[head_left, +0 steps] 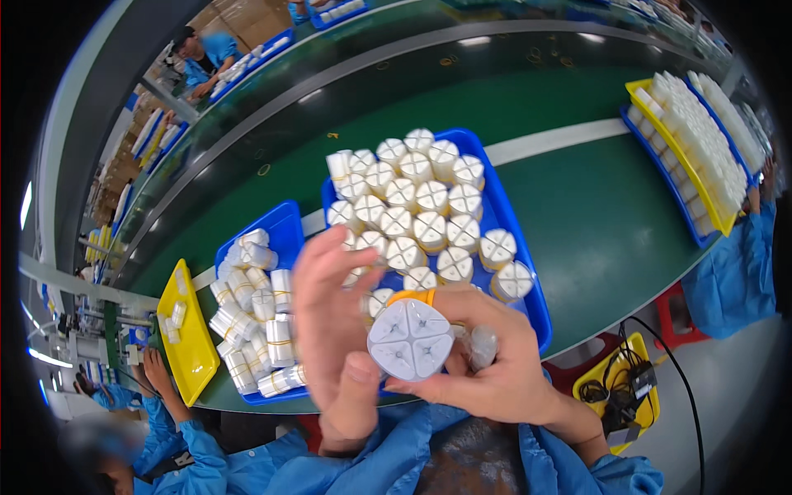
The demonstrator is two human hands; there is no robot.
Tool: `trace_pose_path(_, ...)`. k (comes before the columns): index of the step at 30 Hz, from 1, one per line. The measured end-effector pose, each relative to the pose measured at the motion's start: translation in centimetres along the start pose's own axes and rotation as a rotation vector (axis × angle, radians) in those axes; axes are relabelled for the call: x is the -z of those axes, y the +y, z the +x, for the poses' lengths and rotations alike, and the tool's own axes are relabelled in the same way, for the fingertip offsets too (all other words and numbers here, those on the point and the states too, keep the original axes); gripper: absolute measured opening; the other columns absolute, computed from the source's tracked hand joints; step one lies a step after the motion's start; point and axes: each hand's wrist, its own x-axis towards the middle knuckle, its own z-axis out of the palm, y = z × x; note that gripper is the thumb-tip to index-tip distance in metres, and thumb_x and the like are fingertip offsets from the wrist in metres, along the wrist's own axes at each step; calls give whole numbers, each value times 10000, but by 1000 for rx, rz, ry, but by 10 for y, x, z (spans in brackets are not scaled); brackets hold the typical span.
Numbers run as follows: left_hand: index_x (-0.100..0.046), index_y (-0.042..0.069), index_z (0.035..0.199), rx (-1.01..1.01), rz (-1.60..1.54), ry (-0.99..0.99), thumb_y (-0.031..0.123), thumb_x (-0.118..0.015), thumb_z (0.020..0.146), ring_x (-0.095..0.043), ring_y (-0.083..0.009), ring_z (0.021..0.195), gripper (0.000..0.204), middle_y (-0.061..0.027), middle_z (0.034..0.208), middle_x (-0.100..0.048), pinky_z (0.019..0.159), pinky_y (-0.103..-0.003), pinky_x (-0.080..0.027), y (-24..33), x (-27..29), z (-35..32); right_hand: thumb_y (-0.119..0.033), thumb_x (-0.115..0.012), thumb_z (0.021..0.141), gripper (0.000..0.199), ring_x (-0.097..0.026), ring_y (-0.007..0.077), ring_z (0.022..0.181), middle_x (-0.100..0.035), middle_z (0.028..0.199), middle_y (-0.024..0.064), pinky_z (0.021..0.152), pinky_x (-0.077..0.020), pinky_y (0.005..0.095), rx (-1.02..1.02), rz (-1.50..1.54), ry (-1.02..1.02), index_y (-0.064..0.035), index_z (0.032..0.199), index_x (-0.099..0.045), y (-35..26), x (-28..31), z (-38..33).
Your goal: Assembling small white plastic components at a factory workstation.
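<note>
Right hand [503, 359]: fingers were closed around one round bundle of four pale wedge-shaped pieces [394, 356], orange-banded, held before the chest. Left hand [330, 338]: blurred, fingers spread, thumb beside the bundle, contact unclear. Flat green worktop [586, 214] stretched between blue rectangular plastic tray [500, 212] and yellow plastic tray [678, 158].
</note>
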Motion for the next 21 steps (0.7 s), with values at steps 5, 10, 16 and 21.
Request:
trace_pose_path(5,-463,-16,1278,-160,271,84,200,-643,876,-538,-231,1039,490,-164,1252,-488,905,-361,-442,4,51,2,11,-814,713,528,-625,238,1102,-634,1182,202,902,-502,318,91,22,54,57,1186,-586,-1,12,-9)
trace_pose_path(10,-470,-11,1272,-162,364,84,88,-606,887,-547,-204,974,420,-147,1181,-526,863,-340,-453,7,74,3,36,-803,712,539,-614,298,1135,-552,1293,302,898,-517,342,225,-102,-8,96,1199,-580,-13,29,-4)
trace_pose_path(16,-441,43,1343,-594,413,-273,196,-675,842,-547,-256,935,574,-128,1126,-521,804,-378,-475,50,54,41,-128,-774,805,518,-625,296,1090,-532,1300,325,914,-506,384,288,-54,61,72,1233,-560,-7,42,-16)
trace_pose_path(21,-368,10,1420,-686,522,-421,326,-572,902,-508,-285,1000,640,-178,1257,-481,857,-409,-407,79,7,21,-25,-733,798,521,-630,250,1063,-555,1280,300,861,-546,334,299,-183,195,38,1262,-506,1,33,-24)
